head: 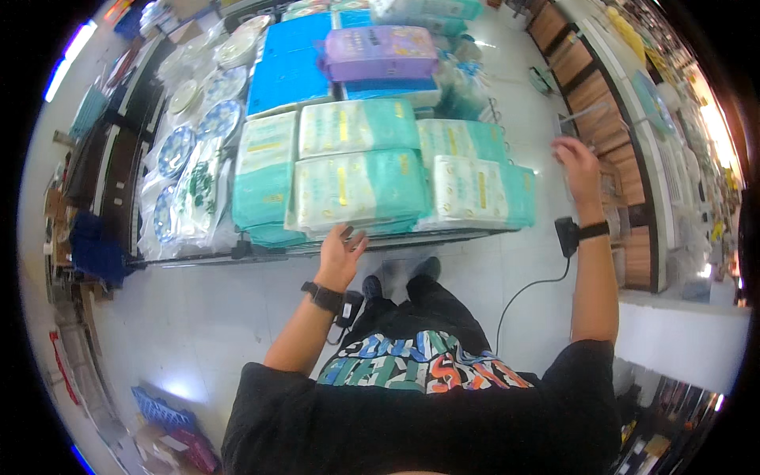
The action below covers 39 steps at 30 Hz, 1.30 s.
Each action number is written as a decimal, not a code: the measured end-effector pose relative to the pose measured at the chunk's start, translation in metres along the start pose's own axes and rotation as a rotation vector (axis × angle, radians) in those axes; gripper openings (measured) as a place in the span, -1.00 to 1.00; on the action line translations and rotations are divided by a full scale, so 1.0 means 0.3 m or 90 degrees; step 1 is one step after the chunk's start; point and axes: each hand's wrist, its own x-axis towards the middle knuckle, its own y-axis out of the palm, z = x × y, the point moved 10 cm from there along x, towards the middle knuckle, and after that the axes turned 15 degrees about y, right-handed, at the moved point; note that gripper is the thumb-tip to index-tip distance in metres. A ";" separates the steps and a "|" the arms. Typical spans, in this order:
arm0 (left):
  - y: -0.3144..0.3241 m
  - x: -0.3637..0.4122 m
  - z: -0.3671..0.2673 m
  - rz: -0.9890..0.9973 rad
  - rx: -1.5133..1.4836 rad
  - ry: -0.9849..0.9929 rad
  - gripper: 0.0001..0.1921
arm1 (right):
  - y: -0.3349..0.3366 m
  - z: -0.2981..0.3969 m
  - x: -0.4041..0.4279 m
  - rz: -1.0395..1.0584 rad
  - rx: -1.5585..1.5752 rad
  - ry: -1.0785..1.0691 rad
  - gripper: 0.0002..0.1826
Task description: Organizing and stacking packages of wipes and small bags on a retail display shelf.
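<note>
My left hand (342, 252) is just at the near edge of a display table, palm up with fingers apart, in front of a stack of white and teal soft plastic packs (362, 184). Whether its fingertips touch the lowest pack, I cannot tell. Out to the right, my right hand (576, 157) is raised over the aisle with bent fingers and nothing seen in it. Nearest to it on the table is another white and teal pack (484, 187). A purple pack (380, 53) lies on blue boxes (291, 65) farther back.
Patterned plates (219, 119) in clear plastic wrap stand on the table's left side. Wooden-fronted shelving (623, 172) runs along the right of the aisle. A cable (522, 291) hangs from the device on my right wrist. A blue plastic crate (161, 409) is on the floor at lower left.
</note>
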 end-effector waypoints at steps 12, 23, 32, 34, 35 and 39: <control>0.420 -0.293 0.864 0.407 0.451 -0.181 -0.77 | -0.454 -1.463 -0.811 -0.177 0.594 0.480 -0.74; 1.457 -0.578 1.519 0.682 0.473 -0.125 -0.77 | -0.654 -1.529 -0.523 0.028 0.686 0.517 -0.77; 1.857 -0.033 1.653 0.527 0.484 -0.010 -0.75 | -0.784 -1.604 0.137 0.083 0.653 0.560 -0.74; 1.961 0.074 1.594 0.488 0.496 0.028 -0.73 | -0.828 -1.624 0.318 0.077 0.610 0.560 -0.73; 2.013 0.134 1.567 0.479 0.492 0.034 -0.73 | -0.849 -1.640 0.415 0.068 0.572 0.565 -0.72; 2.267 0.346 1.375 0.464 0.455 0.108 -0.76 | -0.892 -1.559 0.904 0.104 0.499 0.444 -0.76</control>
